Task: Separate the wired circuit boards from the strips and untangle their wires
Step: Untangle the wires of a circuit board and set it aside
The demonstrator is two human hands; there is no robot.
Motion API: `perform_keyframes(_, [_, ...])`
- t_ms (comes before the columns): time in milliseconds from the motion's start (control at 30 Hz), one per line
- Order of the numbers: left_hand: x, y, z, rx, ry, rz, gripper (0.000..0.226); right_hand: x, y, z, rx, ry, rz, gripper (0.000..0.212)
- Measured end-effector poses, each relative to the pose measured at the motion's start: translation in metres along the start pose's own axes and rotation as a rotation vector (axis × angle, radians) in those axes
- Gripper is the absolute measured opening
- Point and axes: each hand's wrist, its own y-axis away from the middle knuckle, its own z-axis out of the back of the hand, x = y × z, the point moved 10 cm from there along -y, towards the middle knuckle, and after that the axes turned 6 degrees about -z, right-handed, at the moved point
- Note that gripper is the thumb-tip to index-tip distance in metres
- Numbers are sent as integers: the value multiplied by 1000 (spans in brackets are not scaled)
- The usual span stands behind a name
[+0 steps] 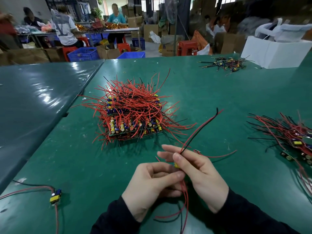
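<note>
Both my hands hold one small circuit board (pixel 176 165) with a yellow part, low in the middle of the view. My left hand (pixel 152 184) pinches it from the left with curled fingers. My right hand (pixel 199 173) grips it from the right, thumb on top. A red and a black wire (pixel 200 127) rise from the board to the upper right; more red wires (pixel 185 200) hang below my hands. A big tangled pile of boards on strips (pixel 133 112) lies on the green table (pixel 219 92) beyond my hands.
A heap of boards with wires (pixel 293 134) lies at the right edge. One single board (pixel 55 197) lies at the lower left. A small wire pile (pixel 224 64) and a white box (pixel 276 53) sit far right. People work at tables behind.
</note>
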Motion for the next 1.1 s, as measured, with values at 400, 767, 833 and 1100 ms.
perform_keyframes(400, [14, 2, -7, 31, 56, 99, 11, 1, -2, 3, -35, 20, 36, 23])
perform_keyframes(767, [-2, -1, -6, 32, -39, -97, 16, -11, -6, 30, -223, 123, -135, 47])
perform_keyframes(833, [-4, -2, -3, 28, -25, -96, 10, -16, -7, 25, -167, -23, -186, 41])
perform_keyframes(1100, [-2, -2, -3, 58, 17, -62, 24, -11, -6, 13, -84, -154, -170, 36])
